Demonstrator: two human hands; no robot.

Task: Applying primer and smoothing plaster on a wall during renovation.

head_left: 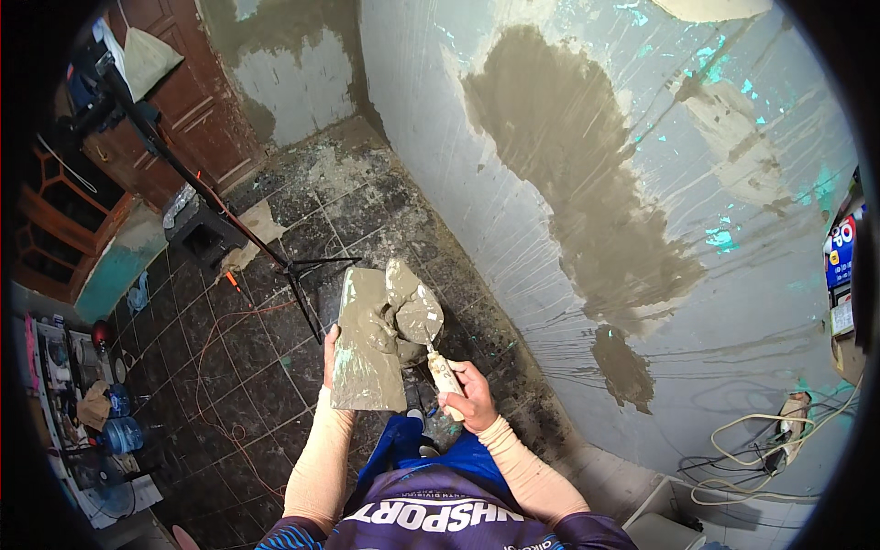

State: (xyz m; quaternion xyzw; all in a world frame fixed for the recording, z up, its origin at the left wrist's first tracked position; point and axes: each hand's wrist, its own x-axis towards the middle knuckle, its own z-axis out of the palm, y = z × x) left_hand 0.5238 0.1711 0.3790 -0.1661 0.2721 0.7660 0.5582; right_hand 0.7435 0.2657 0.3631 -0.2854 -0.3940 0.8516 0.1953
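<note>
My left hand (331,359) grips the left edge of a flat mortar board (357,385); most of its fingers are hidden beneath. A lump of wet grey-brown mortar (371,316) lies on the board. My right hand (471,398) is closed around the pale, smeared handle of a trowel (445,380). The trowel's coated blade rests against the mortar at the board's right side. To the right stands a grey wall (513,266) with a large patch of damp brown plaster (568,156) and a smaller patch (623,367) below it.
A black tripod stand (291,269) rises just beyond the board. Dirty dark floor tiles (247,348) carry an orange cord (206,353). A hollow block (203,231) sits near the brown door (206,115). Loose cables (747,458) hang at the lower right wall; a cluttered shelf (69,412) stands left.
</note>
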